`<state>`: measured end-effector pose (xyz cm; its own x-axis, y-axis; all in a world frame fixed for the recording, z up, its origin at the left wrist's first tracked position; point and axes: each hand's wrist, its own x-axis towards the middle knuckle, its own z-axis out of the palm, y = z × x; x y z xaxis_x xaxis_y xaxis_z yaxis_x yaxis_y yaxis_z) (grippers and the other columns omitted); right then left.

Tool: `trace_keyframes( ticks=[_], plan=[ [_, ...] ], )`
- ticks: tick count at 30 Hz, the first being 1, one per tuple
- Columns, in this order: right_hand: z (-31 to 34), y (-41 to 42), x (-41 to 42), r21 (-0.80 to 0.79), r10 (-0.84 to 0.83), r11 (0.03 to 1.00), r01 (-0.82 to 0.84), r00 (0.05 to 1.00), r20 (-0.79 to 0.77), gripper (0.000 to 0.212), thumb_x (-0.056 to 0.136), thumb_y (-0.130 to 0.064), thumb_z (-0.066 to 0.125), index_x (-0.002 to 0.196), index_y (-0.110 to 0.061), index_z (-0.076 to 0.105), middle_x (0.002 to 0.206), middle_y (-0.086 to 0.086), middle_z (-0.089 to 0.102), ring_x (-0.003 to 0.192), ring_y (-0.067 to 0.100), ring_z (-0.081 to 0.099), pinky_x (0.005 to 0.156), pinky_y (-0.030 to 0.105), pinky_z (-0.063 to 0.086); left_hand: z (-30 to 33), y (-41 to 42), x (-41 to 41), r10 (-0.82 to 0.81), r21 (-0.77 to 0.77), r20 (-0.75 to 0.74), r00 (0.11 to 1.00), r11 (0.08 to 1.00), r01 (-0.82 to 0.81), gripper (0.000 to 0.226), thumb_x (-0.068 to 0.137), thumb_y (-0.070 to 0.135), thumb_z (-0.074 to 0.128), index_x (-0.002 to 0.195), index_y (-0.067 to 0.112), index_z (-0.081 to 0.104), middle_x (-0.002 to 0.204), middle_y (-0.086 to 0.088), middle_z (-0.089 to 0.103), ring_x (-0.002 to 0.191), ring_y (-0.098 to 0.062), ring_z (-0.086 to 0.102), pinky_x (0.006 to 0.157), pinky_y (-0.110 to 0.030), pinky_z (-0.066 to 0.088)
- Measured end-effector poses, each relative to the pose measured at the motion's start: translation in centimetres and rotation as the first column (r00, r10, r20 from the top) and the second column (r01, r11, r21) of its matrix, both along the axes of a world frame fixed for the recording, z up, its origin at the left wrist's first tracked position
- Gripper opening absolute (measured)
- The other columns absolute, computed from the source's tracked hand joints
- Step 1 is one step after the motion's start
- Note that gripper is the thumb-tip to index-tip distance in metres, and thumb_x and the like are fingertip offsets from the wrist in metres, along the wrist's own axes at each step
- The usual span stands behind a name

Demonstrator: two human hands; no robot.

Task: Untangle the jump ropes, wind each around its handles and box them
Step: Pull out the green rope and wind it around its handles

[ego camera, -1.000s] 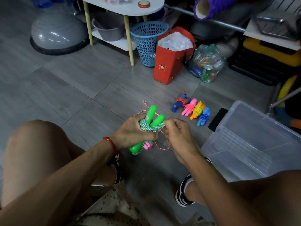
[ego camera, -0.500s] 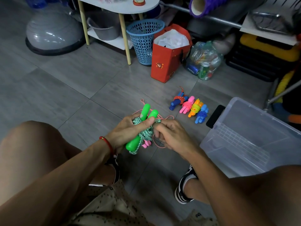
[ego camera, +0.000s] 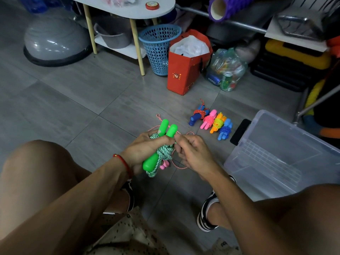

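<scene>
My left hand (ego camera: 145, 147) grips the green handles (ego camera: 166, 130); my right hand (ego camera: 191, 153) pinches their green rope (ego camera: 164, 152). Four wound ropes (ego camera: 211, 120) lie just left of the clear box (ego camera: 287, 157).

We see both forearms reach forward from the lower corners and meet in front of the knees. Our left hand (ego camera: 147, 150) is curled, back upward, around the green jump-rope handles (ego camera: 166, 133) and their wound cord, a red string bracelet (ego camera: 122, 161) on its wrist. Just beside it, touching at the fingertips, our right hand (ego camera: 193, 153) pinches the green-white cord (ego camera: 165, 151) with bent fingers, knuckles up.
</scene>
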<state>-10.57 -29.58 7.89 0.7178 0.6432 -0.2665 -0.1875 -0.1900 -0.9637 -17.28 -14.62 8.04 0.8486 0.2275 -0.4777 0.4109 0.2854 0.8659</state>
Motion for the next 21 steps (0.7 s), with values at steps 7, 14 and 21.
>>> trace_keyframes(
  ticks=[7,14,21],
  plan=[
    [-0.5,-0.8,1.0,-0.067,-0.125,0.988,0.136,0.981,0.145,0.049,0.103,-0.035,0.052,0.056,-0.019,0.052,0.046,-0.005,0.035,0.043,0.011,0.030,0.050,0.030,0.027,0.3,-1.1,0.5,0.023,-0.077,-0.043,0.999,0.997,-0.026,0.041,0.075,0.014,0.078,0.110,-0.002,0.066,0.087,-0.021,0.067,0.069,-0.033,0.060,0.056,-0.035,0.052],
    [-0.1,-1.4,1.1,-0.010,-0.157,0.987,0.158,0.985,0.068,0.049,0.104,-0.033,0.051,0.058,-0.019,0.050,0.046,-0.001,0.030,0.040,0.016,0.025,0.047,0.038,0.017,1.1,-0.6,1.0,-0.128,-0.087,-0.133,0.983,0.989,0.117,0.081,0.052,0.037,0.086,0.119,-0.002,0.063,0.095,-0.031,0.062,0.083,-0.047,0.062,0.057,-0.040,0.056],
    [1.0,-3.6,3.2,-0.100,0.030,0.995,-0.015,0.988,0.149,0.038,0.105,-0.025,0.051,0.078,-0.010,0.073,0.060,0.005,0.062,0.051,0.018,0.055,0.047,0.029,0.046,2.8,0.2,3.5,-0.227,0.409,-0.062,0.972,0.883,0.233,0.052,0.060,0.050,0.088,0.097,0.024,0.062,0.091,0.001,0.066,0.083,-0.015,0.061,0.080,-0.044,0.052]
  ],
)
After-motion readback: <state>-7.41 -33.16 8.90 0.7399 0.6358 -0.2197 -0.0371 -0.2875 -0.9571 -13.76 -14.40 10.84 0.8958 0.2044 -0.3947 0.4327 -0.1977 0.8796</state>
